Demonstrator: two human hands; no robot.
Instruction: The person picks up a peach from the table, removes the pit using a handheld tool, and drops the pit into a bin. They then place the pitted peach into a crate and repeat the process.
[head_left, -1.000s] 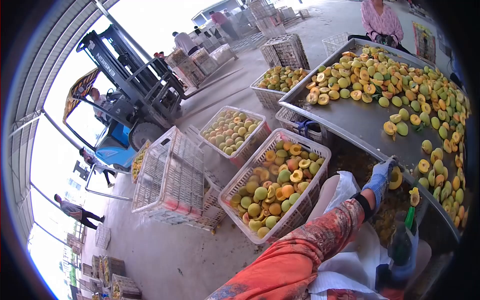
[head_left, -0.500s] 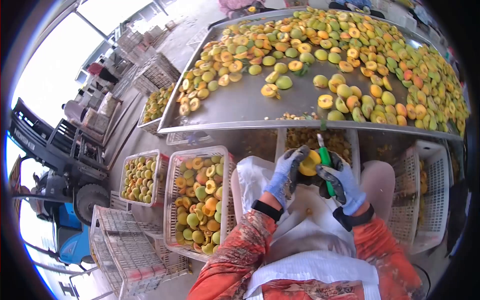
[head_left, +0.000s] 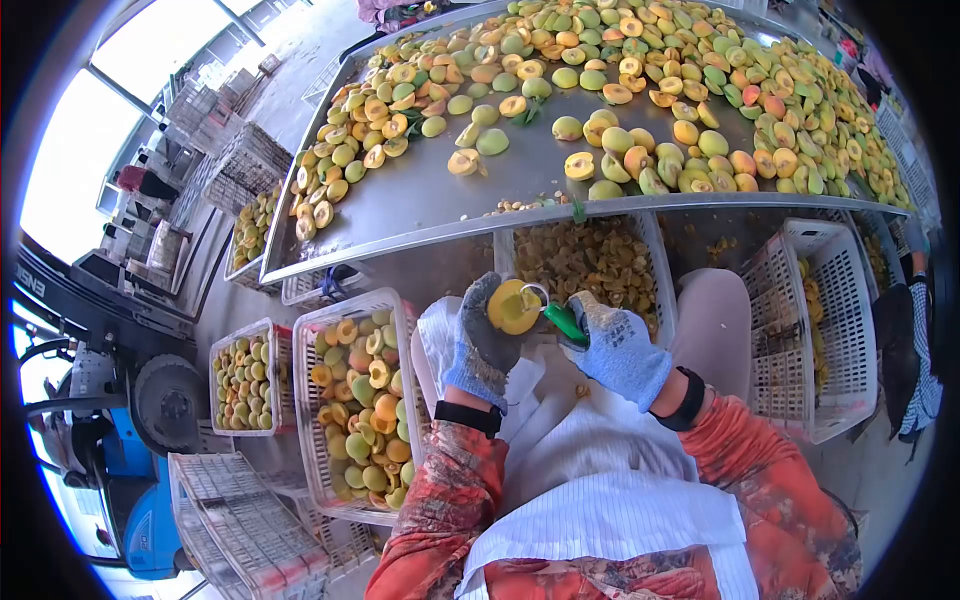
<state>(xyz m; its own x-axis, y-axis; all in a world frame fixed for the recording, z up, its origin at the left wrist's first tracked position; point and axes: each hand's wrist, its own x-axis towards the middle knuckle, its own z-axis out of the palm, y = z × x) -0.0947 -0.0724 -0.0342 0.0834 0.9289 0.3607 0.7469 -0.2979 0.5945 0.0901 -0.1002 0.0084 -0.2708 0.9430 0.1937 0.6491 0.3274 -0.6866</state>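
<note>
My left hand (head_left: pixel 485 335), in a grey-and-blue glove, is closed round a yellow peach half (head_left: pixel 513 307) with its cut face up. In my gloved right hand (head_left: pixel 617 343) is a pitting tool (head_left: pixel 566 322) with a green handle. Its curved metal loop meets the right side of the cut face. Both hands are above my white apron, just in front of the metal table (head_left: pixel 400 238). Many peach halves (head_left: pixel 610 150) lie spread on that table.
Below the table edge is a crate (head_left: pixel 655 275) of scraps. At left stand two crates of peaches (head_left: pixel 365 400) (head_left: pixel 245 380) and stacked crates (head_left: pixel 250 520). On the right is a white crate (head_left: pixel 830 330). A forklift (head_left: pixel 120 400) and people (head_left: pixel 145 182) are farther left.
My hands have moved left and apart a little. The peach half now shows its cut face, and the tool's loop has turned from pointing up to reaching the fruit. The view has shifted.
</note>
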